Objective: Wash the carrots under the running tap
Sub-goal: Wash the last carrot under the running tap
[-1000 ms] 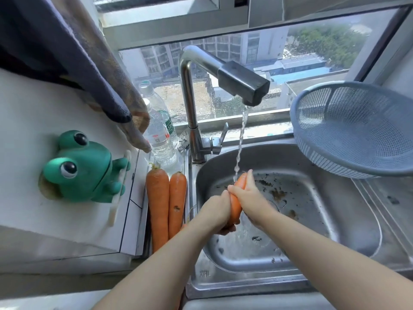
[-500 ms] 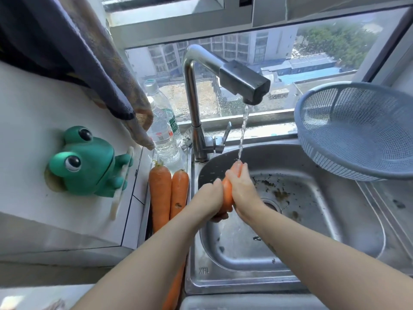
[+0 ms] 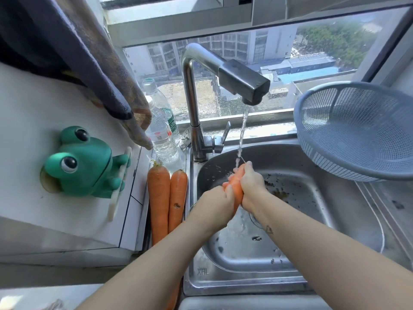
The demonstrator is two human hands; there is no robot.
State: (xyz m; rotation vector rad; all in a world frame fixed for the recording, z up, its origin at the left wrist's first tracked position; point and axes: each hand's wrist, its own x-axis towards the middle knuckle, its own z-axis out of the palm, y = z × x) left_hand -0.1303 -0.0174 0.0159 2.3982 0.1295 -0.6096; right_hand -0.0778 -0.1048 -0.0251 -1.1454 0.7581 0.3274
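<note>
- Held carrot point(image 3: 235, 186): over the sink point(image 3: 324, 231) basin, tilted, upper end right under the water stream point(image 3: 242, 130) from the tap point(image 3: 243, 81)
- Left hand point(image 3: 215, 203): grip clenched round the carrot's lower part. Right hand point(image 3: 251, 183): grip wrapped round the upper part, fingers in the stream
- Risk 1, my judgement: wet skin plus rubbing could let the carrot slide out of both grips; it would land among the dark specks of debris on the basin floor and need rinsing again
- Risk 2: water striking the carrot tip and knuckles may spray past the sink rim toward the two waiting carrots point(image 3: 167, 198) and the plastic bottles point(image 3: 161, 130)
- Risk 3: the waiting carrots lie side by side on the narrow tabletop strip just left of the sink, under the left forearm; a dropped elbow could knock them
- Risk 4: the blue colander point(image 3: 357, 130) sits tilted at the sink's right; a wide right-arm swing might tip it
</note>
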